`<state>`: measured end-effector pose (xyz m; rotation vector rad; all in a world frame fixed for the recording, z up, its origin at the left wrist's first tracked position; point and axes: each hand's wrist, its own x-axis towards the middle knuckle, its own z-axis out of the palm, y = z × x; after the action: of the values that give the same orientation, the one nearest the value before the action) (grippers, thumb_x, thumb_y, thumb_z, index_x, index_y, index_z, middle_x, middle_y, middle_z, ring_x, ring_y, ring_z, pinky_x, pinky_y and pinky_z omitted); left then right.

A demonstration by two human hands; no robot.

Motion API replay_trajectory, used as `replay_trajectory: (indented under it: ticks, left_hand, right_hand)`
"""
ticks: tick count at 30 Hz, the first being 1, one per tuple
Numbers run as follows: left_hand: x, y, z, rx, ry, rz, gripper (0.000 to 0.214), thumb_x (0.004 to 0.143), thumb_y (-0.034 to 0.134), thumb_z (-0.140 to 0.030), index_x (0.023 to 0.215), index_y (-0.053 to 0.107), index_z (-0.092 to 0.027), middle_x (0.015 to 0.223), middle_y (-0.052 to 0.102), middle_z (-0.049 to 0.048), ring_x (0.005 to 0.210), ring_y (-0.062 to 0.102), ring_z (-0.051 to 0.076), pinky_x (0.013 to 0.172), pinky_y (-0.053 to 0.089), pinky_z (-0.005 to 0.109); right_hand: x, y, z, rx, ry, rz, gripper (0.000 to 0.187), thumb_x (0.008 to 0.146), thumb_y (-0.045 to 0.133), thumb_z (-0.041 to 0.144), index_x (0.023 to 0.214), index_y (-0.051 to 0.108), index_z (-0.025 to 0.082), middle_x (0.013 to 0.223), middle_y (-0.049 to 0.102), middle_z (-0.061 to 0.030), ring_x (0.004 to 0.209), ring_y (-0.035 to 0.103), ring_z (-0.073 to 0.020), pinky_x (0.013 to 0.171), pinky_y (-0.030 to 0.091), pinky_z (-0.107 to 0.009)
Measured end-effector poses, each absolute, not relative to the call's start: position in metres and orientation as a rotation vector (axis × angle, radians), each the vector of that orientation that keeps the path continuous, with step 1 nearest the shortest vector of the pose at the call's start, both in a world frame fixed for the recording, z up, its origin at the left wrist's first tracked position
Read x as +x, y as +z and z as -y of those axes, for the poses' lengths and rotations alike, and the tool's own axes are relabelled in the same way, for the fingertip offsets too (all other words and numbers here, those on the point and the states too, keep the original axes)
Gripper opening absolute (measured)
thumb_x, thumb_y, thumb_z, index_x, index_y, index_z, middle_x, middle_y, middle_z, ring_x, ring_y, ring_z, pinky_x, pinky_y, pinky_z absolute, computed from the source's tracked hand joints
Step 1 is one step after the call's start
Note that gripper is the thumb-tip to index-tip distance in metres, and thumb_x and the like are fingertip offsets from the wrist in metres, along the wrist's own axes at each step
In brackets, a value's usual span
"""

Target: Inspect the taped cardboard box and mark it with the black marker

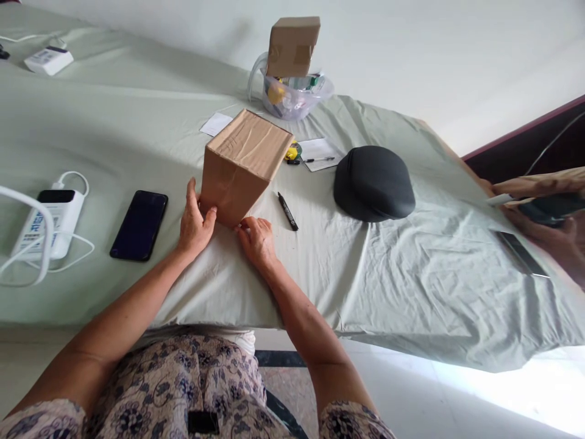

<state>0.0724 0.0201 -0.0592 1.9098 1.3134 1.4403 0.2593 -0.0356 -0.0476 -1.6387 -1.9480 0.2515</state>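
A taped brown cardboard box (pixel 244 164) stands on the table's pale green cloth (pixel 411 268). My left hand (pixel 194 219) presses flat against the box's left side, fingers stretched up and thumb on its near face. My right hand (pixel 256 239) rests at the box's near bottom corner, fingers curled with the tips touching the lower edge. A black marker (pixel 287 211) lies just right of the box.
A dark phone (pixel 139 224) and a white power bank with cables (pixel 48 221) lie to the left. A black rounded cushion (pixel 373 183) sits right. A clear bowl (pixel 297 94) with a small box (pixel 292 46) on it stands behind. Another person's hand (pixel 543 204) is at the right edge.
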Motion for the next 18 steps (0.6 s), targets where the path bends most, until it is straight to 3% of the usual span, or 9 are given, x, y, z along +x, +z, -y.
replay_trajectory:
  ticks: [3,8,13,18]
  left_hand:
    - [0.075,-0.056,-0.017,1.909,1.400,-1.271,0.107,0.088,0.064,-0.067,0.162,0.003,-0.020,0.148,0.052,0.0224,0.136,0.055,0.033,0.113,0.046,0.050]
    - [0.084,-0.053,-0.010,1.960,1.346,-1.274,0.138,0.065,0.081,-0.073,0.163,0.000,-0.019,0.168,0.017,0.0275,0.157,0.022,0.042,0.126,0.027,0.056]
    - [0.090,-0.053,-0.007,1.942,1.348,-1.361,0.139,0.066,0.086,-0.065,0.163,0.000,-0.016,0.168,0.015,0.0295,0.158,0.018,0.044,0.128,0.022,0.058]
    - [0.093,-0.051,-0.006,1.915,1.326,-1.425,0.142,0.060,0.093,-0.052,0.163,0.001,-0.017,0.166,0.023,0.0272,0.155,0.025,0.044,0.126,0.028,0.058]
  right_hand:
    - [0.255,-0.052,0.035,-1.591,0.231,1.978,0.012,0.095,0.053,0.027,0.095,0.063,0.020,0.089,0.074,-0.0064,0.083,0.066,-0.0209,0.089,0.045,-0.037]
    - [0.253,-0.060,0.033,-1.491,0.162,1.951,0.015,0.097,0.048,0.026,0.095,0.062,0.020,0.084,0.073,-0.0067,0.079,0.066,-0.0213,0.084,0.046,-0.036]
    - [0.254,-0.060,0.034,-1.465,0.183,1.956,0.013,0.095,0.049,0.023,0.100,0.061,0.020,0.088,0.074,-0.0068,0.084,0.068,-0.0219,0.087,0.046,-0.037]
    - [0.252,-0.059,0.031,-1.528,0.142,1.982,0.010,0.092,0.059,0.032,0.095,0.059,0.022,0.084,0.073,-0.0049,0.081,0.066,-0.0220,0.088,0.045,-0.037]
